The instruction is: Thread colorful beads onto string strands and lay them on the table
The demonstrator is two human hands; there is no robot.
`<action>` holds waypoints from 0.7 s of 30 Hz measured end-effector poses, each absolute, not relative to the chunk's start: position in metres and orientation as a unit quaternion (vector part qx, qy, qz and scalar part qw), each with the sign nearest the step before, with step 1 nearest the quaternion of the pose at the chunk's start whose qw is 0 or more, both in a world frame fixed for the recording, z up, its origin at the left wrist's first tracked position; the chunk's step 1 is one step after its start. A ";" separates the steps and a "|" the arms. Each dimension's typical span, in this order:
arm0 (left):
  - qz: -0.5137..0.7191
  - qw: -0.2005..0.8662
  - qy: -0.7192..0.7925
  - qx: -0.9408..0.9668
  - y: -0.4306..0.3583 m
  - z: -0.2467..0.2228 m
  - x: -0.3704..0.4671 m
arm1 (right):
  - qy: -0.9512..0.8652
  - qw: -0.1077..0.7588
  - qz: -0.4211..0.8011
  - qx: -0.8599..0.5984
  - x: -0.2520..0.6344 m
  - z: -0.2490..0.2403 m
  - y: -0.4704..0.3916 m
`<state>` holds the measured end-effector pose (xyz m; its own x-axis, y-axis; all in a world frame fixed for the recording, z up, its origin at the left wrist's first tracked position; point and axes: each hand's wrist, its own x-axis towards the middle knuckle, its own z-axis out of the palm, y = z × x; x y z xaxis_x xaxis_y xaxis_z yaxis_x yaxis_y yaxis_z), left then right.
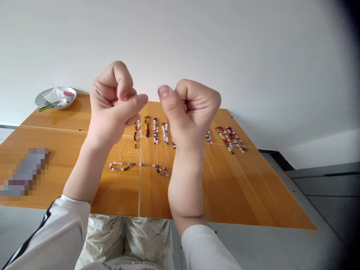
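Both my hands are raised above the table, closed into fists and apart from each other. My left hand [114, 95] has its fingers curled in and its thumb pointing right. My right hand [194, 105] is likewise curled up, with its thumb tipped up and to the left. Nothing shows in either fist. Below them, a long bead string [146, 164] in green, pink and dark red lies across the near part of the table, its right end partly behind my right forearm. Beyond it, several looped bead strings [156, 131] with loose thread tails lie in a row, some hidden by my hands.
The orange-brown wooden table [239, 187] has pale seams. At its back left corner a plate [56, 107] holds clear plastic, a pink item and a green-handled tool [49, 106]. A pixelated flat object [26, 172] lies at the left. A white wall [253, 56] rises behind.
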<state>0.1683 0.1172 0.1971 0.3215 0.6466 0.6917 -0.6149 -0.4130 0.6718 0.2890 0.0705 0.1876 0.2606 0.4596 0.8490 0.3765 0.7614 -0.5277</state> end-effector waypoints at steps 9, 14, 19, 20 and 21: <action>0.569 0.559 0.056 0.600 0.119 0.200 0.162 | -0.666 0.631 0.109 -0.382 0.308 0.184 0.066; 0.569 0.562 0.062 0.597 0.115 0.204 0.161 | -0.683 0.609 0.145 -0.377 0.310 0.184 0.060; 0.571 0.569 0.074 0.587 0.111 0.207 0.158 | -0.692 0.591 0.143 -0.389 0.308 0.186 0.059; 0.572 0.568 0.078 0.587 0.111 0.207 0.158 | -0.687 0.596 0.137 -0.393 0.307 0.185 0.060; 0.573 0.567 0.081 0.586 0.111 0.207 0.158 | -0.682 0.603 0.131 -0.393 0.305 0.185 0.061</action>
